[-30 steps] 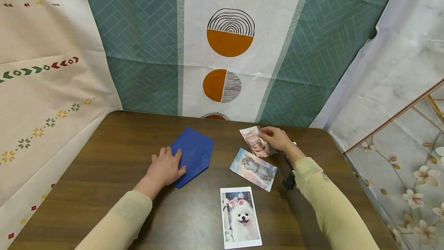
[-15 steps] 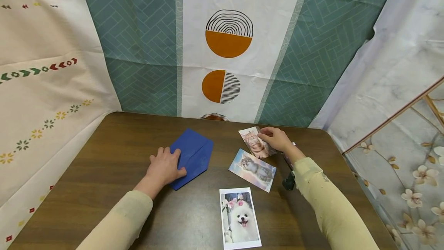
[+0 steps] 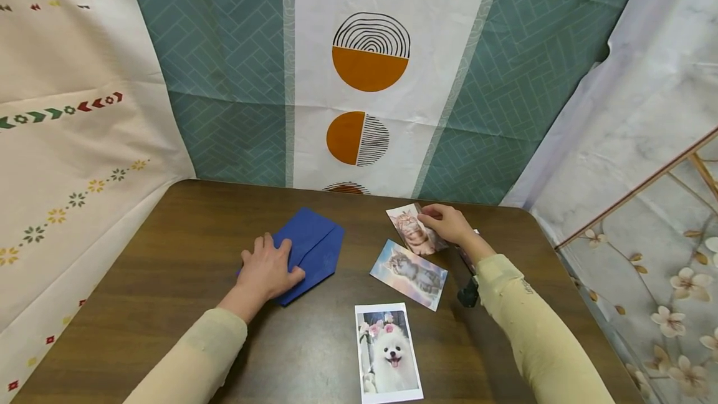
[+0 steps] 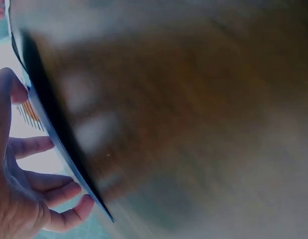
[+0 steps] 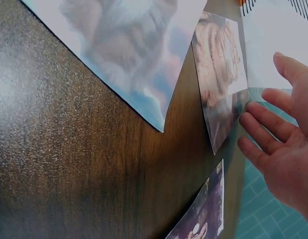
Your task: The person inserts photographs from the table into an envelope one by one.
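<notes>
On the left half of the table lies a dark blue envelope (image 3: 316,242), with a flap line running diagonally across it. My left hand (image 3: 263,270) rests on its left part, fingers spread and touching the surface; the left wrist view has these fingertips against the envelope (image 4: 69,149), seen edge-on. Toward the back right, my right hand (image 3: 445,223) is over a photo of an orange kitten (image 3: 412,229), fingertips at its right side. In the right wrist view those fingers look loosely extended beside the kitten photo (image 5: 218,64).
A photo of a grey kitten (image 3: 411,274) lies in front of the orange one. Nearer the front is a white-bordered photo of a white dog (image 3: 388,351). Another dark photo (image 5: 206,211) is partly hidden by the right forearm. Patterned cloths (image 3: 235,80) hang behind the table.
The envelope's diagonal flap line has come into sight and its lower part has shifted slightly under my left hand. My right hand and the photos have stayed put.
</notes>
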`<state>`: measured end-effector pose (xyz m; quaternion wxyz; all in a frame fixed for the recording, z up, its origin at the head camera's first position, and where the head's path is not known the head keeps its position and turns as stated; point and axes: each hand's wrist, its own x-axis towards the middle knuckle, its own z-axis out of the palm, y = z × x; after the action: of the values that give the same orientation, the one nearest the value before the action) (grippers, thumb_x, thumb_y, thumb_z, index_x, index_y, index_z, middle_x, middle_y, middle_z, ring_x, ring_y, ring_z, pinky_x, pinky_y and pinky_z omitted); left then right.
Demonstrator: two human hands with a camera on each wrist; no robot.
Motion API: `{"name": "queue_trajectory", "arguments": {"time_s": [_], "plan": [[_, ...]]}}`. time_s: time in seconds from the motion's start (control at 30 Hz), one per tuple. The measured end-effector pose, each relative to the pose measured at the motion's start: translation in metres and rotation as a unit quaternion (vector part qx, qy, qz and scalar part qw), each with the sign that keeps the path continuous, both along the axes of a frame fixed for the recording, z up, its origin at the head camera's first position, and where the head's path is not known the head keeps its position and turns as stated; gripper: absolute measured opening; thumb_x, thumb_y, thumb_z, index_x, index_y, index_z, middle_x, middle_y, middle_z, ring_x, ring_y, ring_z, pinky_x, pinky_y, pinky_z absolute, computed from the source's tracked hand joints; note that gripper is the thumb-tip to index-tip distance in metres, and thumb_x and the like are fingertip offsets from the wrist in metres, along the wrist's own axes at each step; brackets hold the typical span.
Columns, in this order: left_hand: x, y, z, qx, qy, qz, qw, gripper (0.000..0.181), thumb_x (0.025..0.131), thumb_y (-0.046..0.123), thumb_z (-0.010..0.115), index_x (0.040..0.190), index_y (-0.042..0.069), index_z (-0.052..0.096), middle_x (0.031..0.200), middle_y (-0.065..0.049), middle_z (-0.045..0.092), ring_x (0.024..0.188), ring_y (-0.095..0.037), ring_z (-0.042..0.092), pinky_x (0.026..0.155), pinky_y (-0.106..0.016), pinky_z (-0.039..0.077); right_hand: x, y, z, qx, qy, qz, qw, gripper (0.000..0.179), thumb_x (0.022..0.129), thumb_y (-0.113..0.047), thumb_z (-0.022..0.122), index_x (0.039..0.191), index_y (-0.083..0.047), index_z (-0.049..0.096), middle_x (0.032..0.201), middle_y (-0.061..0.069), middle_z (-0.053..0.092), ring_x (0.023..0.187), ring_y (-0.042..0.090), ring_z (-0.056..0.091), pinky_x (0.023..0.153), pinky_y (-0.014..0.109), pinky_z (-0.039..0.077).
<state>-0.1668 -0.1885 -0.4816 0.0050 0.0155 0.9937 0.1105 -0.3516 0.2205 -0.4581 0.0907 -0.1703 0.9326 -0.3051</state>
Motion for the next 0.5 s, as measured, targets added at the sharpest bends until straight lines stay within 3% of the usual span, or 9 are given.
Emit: {"name": "queue_trajectory", "arguments": {"time_s": [0.2, 0.5], "plan": [[-0.002, -0.005, 0.005, 0.024, -0.022, 0.011, 0.9994, 0.077, 0.089, 0.045, 0.072, 0.148, -0.001, 0.054, 0.141, -0.043, 0.051, 0.134, -0.06, 0.045, 0.094, -0.08, 0.04, 0.001, 0.0, 0.002, 0.0, 0.002, 0.0, 1.0, 0.057, 0.108, -0.042, 0.061, 0.146, 0.0, 0.061, 0.143, 0.023, 0.065, 0.133, 0.042, 0.061, 0.11, 0.058, 0.049], [-0.005, -0.012, 0.006, 0.069, -0.014, 0.028, 0.9971, 0.079, 0.081, 0.039, 0.082, 0.146, 0.003, 0.055, 0.141, -0.04, 0.051, 0.133, -0.059, 0.043, 0.093, -0.081, 0.037, 0.002, -0.001, 0.0, 0.0, 0.014, 0.002, 0.9999, 0.056, 0.108, -0.04, 0.063, 0.145, 0.002, 0.062, 0.141, 0.024, 0.066, 0.131, 0.042, 0.063, 0.109, 0.057, 0.05]]}}
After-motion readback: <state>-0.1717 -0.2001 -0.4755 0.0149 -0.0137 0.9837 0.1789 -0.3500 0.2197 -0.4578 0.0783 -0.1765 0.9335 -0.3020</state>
